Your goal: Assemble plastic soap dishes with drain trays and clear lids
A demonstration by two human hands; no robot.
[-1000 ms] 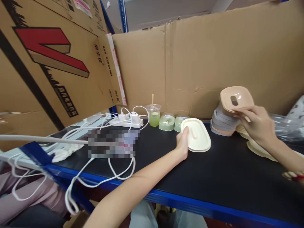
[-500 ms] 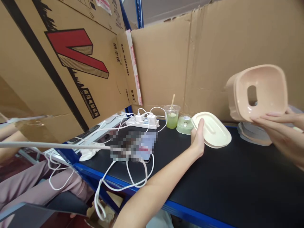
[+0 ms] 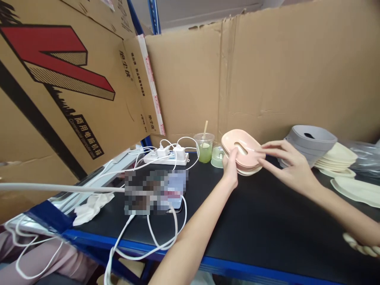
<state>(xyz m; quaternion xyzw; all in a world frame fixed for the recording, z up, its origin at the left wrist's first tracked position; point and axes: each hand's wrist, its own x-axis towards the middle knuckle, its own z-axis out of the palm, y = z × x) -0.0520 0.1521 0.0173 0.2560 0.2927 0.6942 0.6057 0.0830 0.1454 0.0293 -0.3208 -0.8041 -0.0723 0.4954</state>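
Resting on the cream lid [image 3: 248, 171], the pink lid [image 3: 242, 150] sits above the black tabletop [image 3: 267, 221] at about one o'clock from its middle, so by my judgement this pairing is nearly done. The left hand [image 3: 230, 168] grips the pair's near edge, thumb on top, while the right hand [image 3: 286, 164], fingers spread and holding nothing, touches the right rim. At three o'clock the grey stack [image 3: 308, 144] and loose cream lids [image 3: 338, 158] look unhandled.
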